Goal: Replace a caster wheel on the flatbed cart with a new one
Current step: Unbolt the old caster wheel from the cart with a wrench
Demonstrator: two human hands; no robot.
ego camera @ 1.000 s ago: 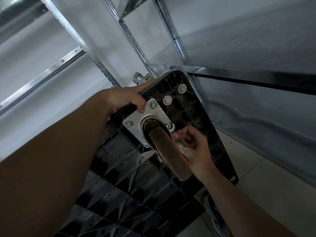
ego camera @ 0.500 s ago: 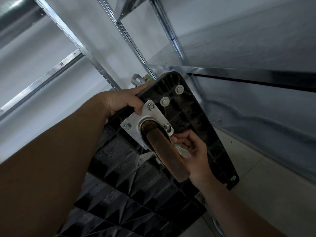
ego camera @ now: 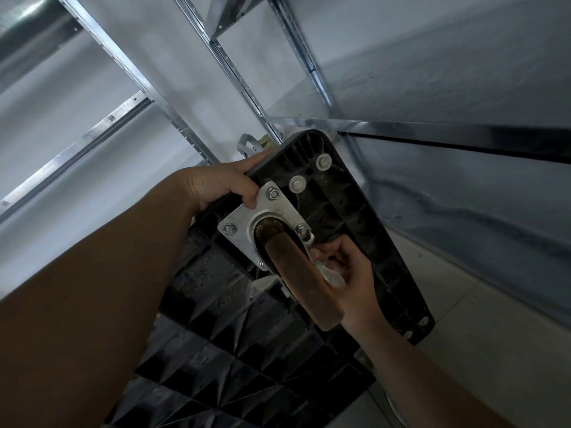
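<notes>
The black plastic flatbed cart (ego camera: 355, 217) stands tipped on its edge, its ribbed underside facing me. A caster wheel (ego camera: 301, 273) with a brown, dirty tread is bolted to it through a silver mounting plate (ego camera: 244, 220) with nuts at the corners. My left hand (ego camera: 222, 186) grips the cart's upper edge, thumb on the plate. My right hand (ego camera: 349, 273) is beside the wheel at the plate's right-hand nut (ego camera: 302, 230), its fingers pinched there and closed around a small clear plastic bag (ego camera: 329, 273).
Metal shelving uprights (ego camera: 234, 72) and a shelf edge (ego camera: 401, 131) stand right behind the cart. A grey wall (ego camera: 463, 211) runs on the right, with light floor tiles (ego camera: 482, 319) below. Two washered bolts (ego camera: 310, 174) sit above the plate. Another caster (ego camera: 392, 406) peeks out at the bottom.
The cart and both hands have shifted slightly in the view. My right fingers stay at the plate's right-hand nut, with only small movement.
</notes>
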